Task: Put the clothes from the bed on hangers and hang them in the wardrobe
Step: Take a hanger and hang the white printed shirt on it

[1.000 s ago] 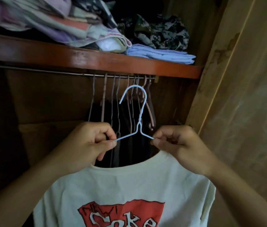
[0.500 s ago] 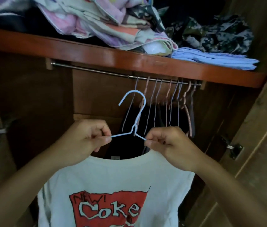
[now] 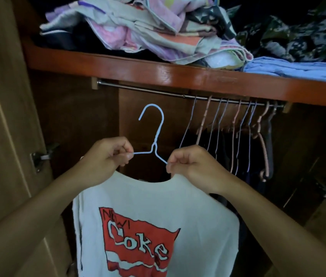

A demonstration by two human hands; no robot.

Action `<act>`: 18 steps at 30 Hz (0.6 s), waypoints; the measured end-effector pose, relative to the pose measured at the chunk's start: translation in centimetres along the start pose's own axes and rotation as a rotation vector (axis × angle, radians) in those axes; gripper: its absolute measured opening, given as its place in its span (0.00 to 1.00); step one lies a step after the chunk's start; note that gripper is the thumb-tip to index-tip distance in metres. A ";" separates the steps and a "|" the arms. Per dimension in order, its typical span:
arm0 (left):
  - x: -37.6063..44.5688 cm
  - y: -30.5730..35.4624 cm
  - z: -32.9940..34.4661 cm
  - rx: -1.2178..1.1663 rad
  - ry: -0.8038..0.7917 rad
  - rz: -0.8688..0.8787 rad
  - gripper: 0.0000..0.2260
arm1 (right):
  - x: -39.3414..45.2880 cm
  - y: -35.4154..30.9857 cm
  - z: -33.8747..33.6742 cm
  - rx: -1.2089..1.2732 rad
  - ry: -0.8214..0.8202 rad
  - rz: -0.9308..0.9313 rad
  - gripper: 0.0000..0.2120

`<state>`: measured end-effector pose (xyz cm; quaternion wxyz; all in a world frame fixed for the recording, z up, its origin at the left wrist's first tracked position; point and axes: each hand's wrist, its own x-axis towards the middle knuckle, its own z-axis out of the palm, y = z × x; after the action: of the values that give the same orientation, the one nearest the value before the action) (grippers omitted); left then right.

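left hand [image 3: 106,154]: you're pinching the left shoulder wire of the hanger, fingers curled tight on it.
right hand [image 3: 190,164]: you're pinching the right shoulder wire at the collar edge, fingers curled on it.
hanger [image 3: 155,136]: light blue wire, you're holding it upright in front of the open wardrobe, hook pointing up and curling left, sitting below the rail and not touching it.
t-shirt [image 3: 188,204]: white with a red "Coke" print, hanging from the hanger under your hands, collar just below both fists.
rail [image 3: 148,90]: metal bar running under the shelf, bare on the left above the hook.
other hangers [image 3: 238,124]: bunched on the rail's right part, dark clothes hanging from them.
shelf [image 3: 158,70]: red-brown wood, carrying piled folded clothes [image 3: 158,31].
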<state>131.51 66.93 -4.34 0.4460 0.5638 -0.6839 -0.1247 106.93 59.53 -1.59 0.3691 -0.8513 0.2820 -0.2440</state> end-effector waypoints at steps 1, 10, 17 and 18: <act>0.3 -0.6 -0.2 0.010 0.000 0.004 0.06 | 0.5 -0.1 0.4 0.016 -0.002 0.005 0.09; 5.7 -6.1 -1.2 -0.014 -0.011 -0.030 0.07 | 5.9 -0.2 4.8 0.158 0.150 0.102 0.07; 9.2 -10.6 -1.7 -0.262 0.300 -0.319 0.15 | 10.0 0.8 8.0 0.123 0.303 0.175 0.09; 9.4 -11.0 -1.6 -0.278 0.336 -0.352 0.15 | 10.5 1.0 8.1 0.149 0.333 0.184 0.09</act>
<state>140.29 55.49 -6.41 0.5977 0.6199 -0.4683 -0.1978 119.29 55.97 -5.13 0.4002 -0.7402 0.3968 -0.3667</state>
